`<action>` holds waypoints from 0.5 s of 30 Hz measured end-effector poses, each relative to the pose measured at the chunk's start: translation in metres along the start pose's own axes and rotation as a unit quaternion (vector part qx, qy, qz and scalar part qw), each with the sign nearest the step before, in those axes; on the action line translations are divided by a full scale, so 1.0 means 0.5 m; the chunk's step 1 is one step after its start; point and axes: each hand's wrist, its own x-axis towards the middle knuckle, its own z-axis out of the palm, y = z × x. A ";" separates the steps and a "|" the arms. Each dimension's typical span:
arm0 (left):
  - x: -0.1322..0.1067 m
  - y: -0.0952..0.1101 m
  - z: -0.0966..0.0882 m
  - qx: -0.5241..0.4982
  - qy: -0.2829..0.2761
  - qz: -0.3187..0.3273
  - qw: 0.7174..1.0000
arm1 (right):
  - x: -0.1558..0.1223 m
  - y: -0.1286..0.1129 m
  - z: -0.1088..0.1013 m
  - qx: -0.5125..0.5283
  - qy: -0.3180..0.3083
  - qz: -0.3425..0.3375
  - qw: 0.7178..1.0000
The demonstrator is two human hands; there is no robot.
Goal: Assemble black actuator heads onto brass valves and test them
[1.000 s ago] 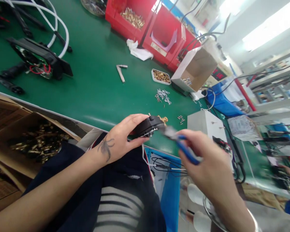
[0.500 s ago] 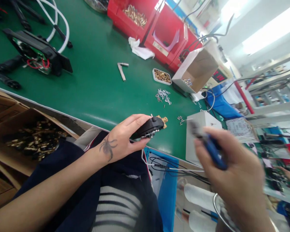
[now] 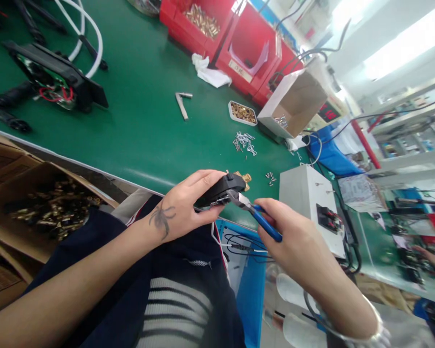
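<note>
My left hand (image 3: 183,205) grips a small black plastic part (image 3: 221,188) with a brass fitting (image 3: 243,179) at its far end, held just over the near edge of the green table (image 3: 137,125). My right hand (image 3: 293,237) is closed on blue-handled pliers (image 3: 259,216). The metal jaws of the pliers touch the underside of the black part near its right end. A tattoo shows on the back of my left hand.
A cardboard box of brass parts (image 3: 54,208) sits at lower left. Loose screws (image 3: 244,143), a small tray of brass pieces (image 3: 242,113), red bins (image 3: 224,34), an open carton (image 3: 293,104) and a white control box (image 3: 311,203) lie around. A black assembly with wires (image 3: 54,82) sits far left.
My right hand swung away to the right with the pliers, then came back; the jaws now meet the black part. My left hand stayed nearly still.
</note>
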 end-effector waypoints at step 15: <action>-0.022 0.060 -0.040 -0.069 -0.056 -0.105 0.990 | -0.030 0.006 -0.027 0.038 0.009 0.018 0.999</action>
